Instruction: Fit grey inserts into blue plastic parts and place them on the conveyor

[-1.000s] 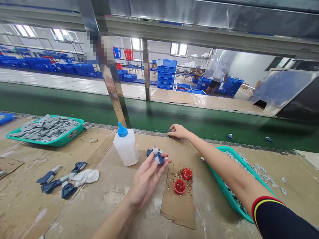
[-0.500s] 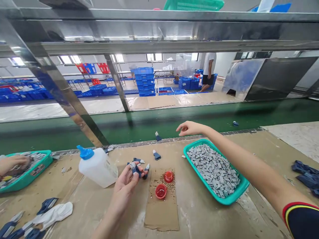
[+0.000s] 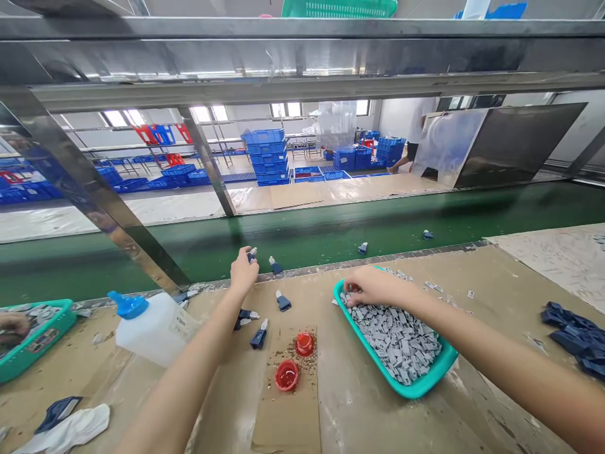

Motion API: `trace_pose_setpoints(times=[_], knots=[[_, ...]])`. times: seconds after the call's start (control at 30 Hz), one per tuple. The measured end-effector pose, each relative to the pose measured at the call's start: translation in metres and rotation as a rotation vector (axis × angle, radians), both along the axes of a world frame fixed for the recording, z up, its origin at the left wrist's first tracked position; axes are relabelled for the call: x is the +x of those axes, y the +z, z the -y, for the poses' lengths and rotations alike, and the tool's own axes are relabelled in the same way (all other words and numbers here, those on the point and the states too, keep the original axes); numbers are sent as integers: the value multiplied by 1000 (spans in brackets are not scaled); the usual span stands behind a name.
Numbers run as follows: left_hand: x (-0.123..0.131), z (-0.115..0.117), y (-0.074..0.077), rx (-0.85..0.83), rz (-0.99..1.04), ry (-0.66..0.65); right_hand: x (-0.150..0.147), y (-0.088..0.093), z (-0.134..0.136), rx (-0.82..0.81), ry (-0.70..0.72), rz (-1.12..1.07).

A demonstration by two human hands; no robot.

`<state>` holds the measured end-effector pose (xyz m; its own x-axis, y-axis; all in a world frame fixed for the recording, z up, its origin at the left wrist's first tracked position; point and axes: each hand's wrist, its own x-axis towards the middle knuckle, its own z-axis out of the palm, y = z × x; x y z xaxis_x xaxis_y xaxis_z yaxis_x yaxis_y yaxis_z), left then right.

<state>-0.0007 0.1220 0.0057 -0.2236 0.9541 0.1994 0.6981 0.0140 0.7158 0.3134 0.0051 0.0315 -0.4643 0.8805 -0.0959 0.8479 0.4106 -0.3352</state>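
Here, a green conveyor belt (image 3: pixel 331 233) runs the width of the frame beyond a teal tray (image 3: pixel 416 389). The tray sits on a cardboard-covered bench (image 3: pixel 472 284), angled toward the person's right arm, apparently so its load of small grey pieces (image 3: pixel 397 337) lies within easy reach. Well to the left of the tray is a white squeeze bottle (image 3: pixel 151 328) with a blue cap. Farther left, a second tray (image 3: pixel 42 334) shows at the frame's edge with another person's hand (image 3: pixel 14 323) in it.

The right hand (image 3: pixel 373 287) rests in the teal tray's far corner, fingers curled down into the grey pieces; whether it grips one cannot be told. The left hand (image 3: pixel 243 274) is stretched out left of the tray and beyond it, to the belt's near edge. It is closed, fingertips pinching a small blue-and-white part (image 3: pixel 252 254) with a dark blue body and a pale tip. The arm is probably at full reach because the belt lies across the bench.

Two red caps (image 3: pixel 305 343) sit open side up on a cardboard strip just left of the tray, with loose granules around them. Smallest, several similar blue parts (image 3: pixel 259 337) lie scattered left of the tray, and a few more lie on the belt beyond it.
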Motion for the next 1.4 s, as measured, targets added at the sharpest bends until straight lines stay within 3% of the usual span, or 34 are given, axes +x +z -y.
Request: trace_pose_setpoints(times=[0.1,0.23,0.33,0.43,0.53,0.63,0.8,0.93,1.13,1.4], knots=[[0,-16,-7,23,-87,55,3,-1,8,23,0,-12],[2,-9,-20,53,-154,52,12,-7,15,42,-42,-34],[0,-3,-26,7,-155,-36,15,-11,15,30,-70,-19],[-3,-3,-21,-50,-92,-140,18,-5,18,50,-102,-18],[0,6,-9,-45,11,-203,21,9,34,93,-165,-159],[12,39,5,-40,160,-298,20,19,63,35,-255,-494],[29,135,22,-141,512,-514,-2,15,109,-228,-407,-1049],[20,188,21,-261,725,-481,-31,2,127,-402,-512,-1334],[3,209,7,-191,843,-439,-78,-11,133,-600,-560,-1471],[4,210,6,-211,921,-422,-107,-35,121,-484,-677,-1470]])
